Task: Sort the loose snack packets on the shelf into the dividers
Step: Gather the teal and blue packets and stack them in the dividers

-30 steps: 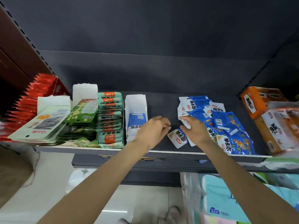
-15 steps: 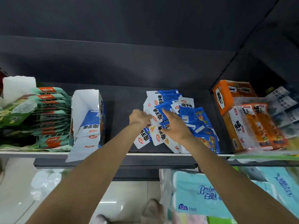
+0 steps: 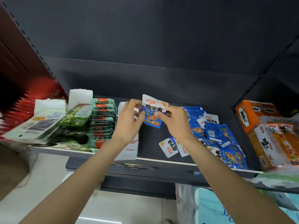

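Right now both hands hold one blue-and-white foil snack packet (image 3: 153,112) upright above the dark shelf (image 3: 150,139), the left hand (image 3: 129,122) pinching its left edge and the right hand (image 3: 176,122) gripping its right side. Just left, behind the left hand, stands the white cardboard divider box (image 3: 127,149). To the right lies the loose heap of matching blue packets (image 3: 216,135), near the front edge.

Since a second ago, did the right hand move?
Yes. The right hand left the loose blue packets and moved left toward the white divider box, lifting one blue packet with the left hand.
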{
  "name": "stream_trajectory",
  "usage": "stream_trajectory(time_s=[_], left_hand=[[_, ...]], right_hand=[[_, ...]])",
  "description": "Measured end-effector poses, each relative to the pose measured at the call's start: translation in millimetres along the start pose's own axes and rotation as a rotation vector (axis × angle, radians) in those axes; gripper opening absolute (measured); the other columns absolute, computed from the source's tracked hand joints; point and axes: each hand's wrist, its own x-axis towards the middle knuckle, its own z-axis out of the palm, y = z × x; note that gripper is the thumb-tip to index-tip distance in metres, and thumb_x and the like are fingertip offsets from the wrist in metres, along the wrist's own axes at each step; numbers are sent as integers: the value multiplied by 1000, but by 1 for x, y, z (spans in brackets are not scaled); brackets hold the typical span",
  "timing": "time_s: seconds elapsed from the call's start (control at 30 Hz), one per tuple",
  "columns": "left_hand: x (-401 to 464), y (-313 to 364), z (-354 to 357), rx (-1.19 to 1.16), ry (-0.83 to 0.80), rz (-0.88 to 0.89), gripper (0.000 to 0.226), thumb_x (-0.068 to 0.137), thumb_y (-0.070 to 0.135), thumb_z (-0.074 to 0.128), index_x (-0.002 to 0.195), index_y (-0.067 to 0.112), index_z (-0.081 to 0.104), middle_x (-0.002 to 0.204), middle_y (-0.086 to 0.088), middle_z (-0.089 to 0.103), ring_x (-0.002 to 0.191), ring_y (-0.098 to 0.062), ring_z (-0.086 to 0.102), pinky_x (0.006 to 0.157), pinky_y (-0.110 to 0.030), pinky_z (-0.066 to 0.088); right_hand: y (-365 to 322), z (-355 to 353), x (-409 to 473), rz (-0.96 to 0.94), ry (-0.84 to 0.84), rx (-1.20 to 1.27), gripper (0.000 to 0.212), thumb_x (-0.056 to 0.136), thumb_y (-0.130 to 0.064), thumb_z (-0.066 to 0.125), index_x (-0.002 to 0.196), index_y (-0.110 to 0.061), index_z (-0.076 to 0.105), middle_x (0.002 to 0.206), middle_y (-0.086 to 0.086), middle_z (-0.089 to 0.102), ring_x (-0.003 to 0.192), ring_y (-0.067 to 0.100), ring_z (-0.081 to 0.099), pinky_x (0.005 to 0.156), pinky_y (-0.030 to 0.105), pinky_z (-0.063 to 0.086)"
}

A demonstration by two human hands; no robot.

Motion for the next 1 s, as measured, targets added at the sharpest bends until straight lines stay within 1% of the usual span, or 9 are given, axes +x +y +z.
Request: stream_trajectory(time_s=[0.23, 0.37, 0.43, 0.5, 0.57, 0.67, 0.83, 0.93, 1.0], left_hand=[[-13, -35, -69, 248, -46, 36, 19, 91, 21, 61, 88, 3, 60, 86, -8, 70, 76, -18, 64, 61, -25, 49], [-21, -45, -81, 262, -52, 114, 9, 89, 16, 62, 97, 10, 63, 93, 1, 66, 72, -13, 59, 59, -11, 44], [-27, -48, -83, 274, -36, 207, 9, 89, 14, 62, 98, 13, 65, 94, 1, 66, 79, -14, 60, 69, -26, 51], [-32, -56, -80, 416, -113, 252, 11, 91, 17, 60, 98, 16, 67, 92, 1, 67, 87, -18, 57, 71, -35, 52], [-35, -63, -75, 668, -225, 251, 11, 88, 21, 63, 95, 20, 71, 87, 2, 69, 89, -19, 54, 68, -29, 49], [-34, -63, -65, 992, -330, 292, 18, 58, 18, 86, 61, 24, 70, 56, 9, 62, 66, -16, 50, 56, -21, 40], [-31, -58, -40, 1031, -441, 203, 20, 92, 14, 50, 107, 11, 63, 108, -6, 62, 108, -25, 44, 86, -31, 36], [-27, -46, -26, 911, -443, 168, 31, 95, 31, 50, 118, 13, 60, 116, -7, 59, 116, -25, 42, 93, -33, 37], [-26, -35, -7, 701, -419, 157, 29, 95, 25, 47, 118, 12, 61, 115, -8, 59, 114, -24, 43, 93, -34, 41]], right_hand=[[-47, 51, -7, -31, -86, 47, 22, 85, -14, 67, 104, -5, 71, 96, 8, 71, 83, 18, 66, 73, 35, 53], [-43, 71, -14, -13, -108, 2, 22, 83, -7, 67, 104, -6, 71, 94, 10, 67, 85, 23, 63, 76, 33, 50], [-39, 78, -17, -23, -130, -31, 22, 83, -5, 66, 103, -11, 73, 95, 9, 69, 85, 22, 63, 77, 31, 50], [-34, 84, -21, -31, -179, -116, 22, 83, -5, 66, 103, -13, 73, 98, 7, 71, 86, 18, 63, 78, 27, 50], [-28, 87, -28, -12, -220, -187, 21, 83, -9, 68, 103, -12, 73, 101, 3, 72, 86, 10, 61, 80, 20, 46], [-18, 91, -38, 42, -272, -223, 26, 82, -12, 69, 108, -12, 70, 107, 3, 70, 94, 11, 60, 88, 30, 49], [-9, 77, -42, 102, -333, -166, 33, 80, -8, 71, 113, -13, 68, 114, 3, 67, 102, 14, 60, 92, 32, 50], [6, 55, -41, 133, -234, -112, 34, 81, -6, 68, 114, -16, 67, 113, 1, 67, 103, 13, 60, 91, 27, 50], [26, 39, -41, 170, -162, -127, 34, 83, -6, 66, 116, -17, 66, 116, 2, 66, 107, 13, 59, 87, 19, 48]])
